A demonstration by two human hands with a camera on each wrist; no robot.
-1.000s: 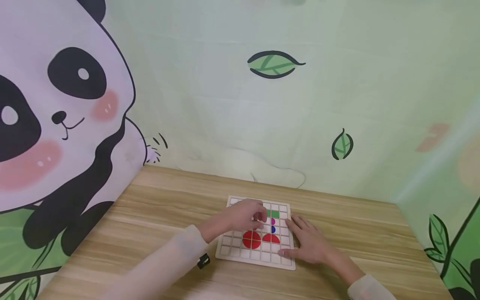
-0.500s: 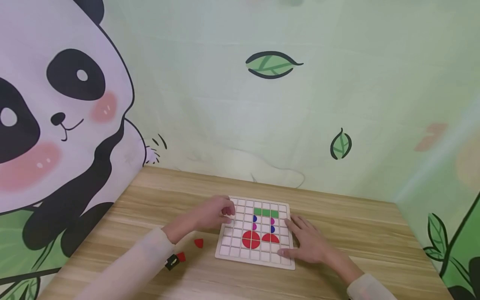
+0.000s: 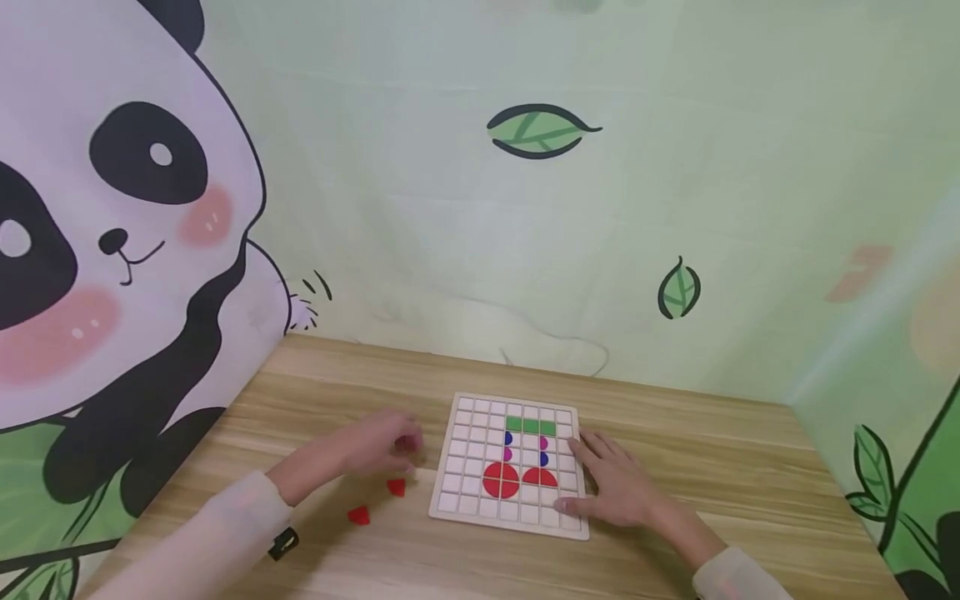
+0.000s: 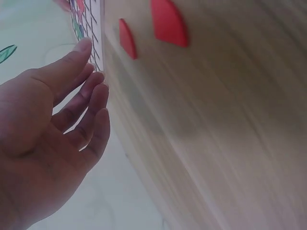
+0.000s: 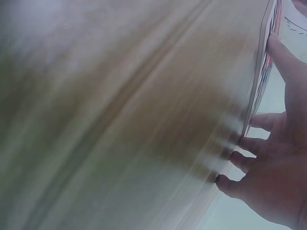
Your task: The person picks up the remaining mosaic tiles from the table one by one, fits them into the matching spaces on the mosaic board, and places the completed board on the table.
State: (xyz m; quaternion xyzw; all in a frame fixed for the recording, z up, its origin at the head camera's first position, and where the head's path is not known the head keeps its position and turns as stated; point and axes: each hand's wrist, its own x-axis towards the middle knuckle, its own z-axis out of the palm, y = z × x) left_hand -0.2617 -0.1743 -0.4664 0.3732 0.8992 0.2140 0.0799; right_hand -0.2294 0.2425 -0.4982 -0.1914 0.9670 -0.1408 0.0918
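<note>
A white grid board (image 3: pixel 457 482) lies on the table, bearing a row of green squares (image 3: pixel 531 426), small blue and magenta half circles, a red circle (image 3: pixel 501 481) built from quarter pieces, and a red half circle (image 3: pixel 540 477). My right hand (image 3: pixel 618 483) rests along the board's right edge, fingers spread and thumb tip on its lower right part. Left of the board, my left hand (image 3: pixel 381 443) hovers over the table with loosely bent fingers; the left wrist view shows nothing between them. Just below it lie two loose red quarter-circle pieces (image 3: pixel 397 487) (image 4: pixel 169 23).
The wooden table (image 3: pixel 337 367) meets a light green backdrop printed with a panda (image 3: pixel 150 242) and leaves. Beneath the left forearm shows a small black object (image 3: pixel 283 544), seemingly attached at the wrist.
My left hand has moved leftward from above the board to the table beside it. The blue and magenta pieces it covered, and the two loose red pieces, now show. My right hand stays put.
</note>
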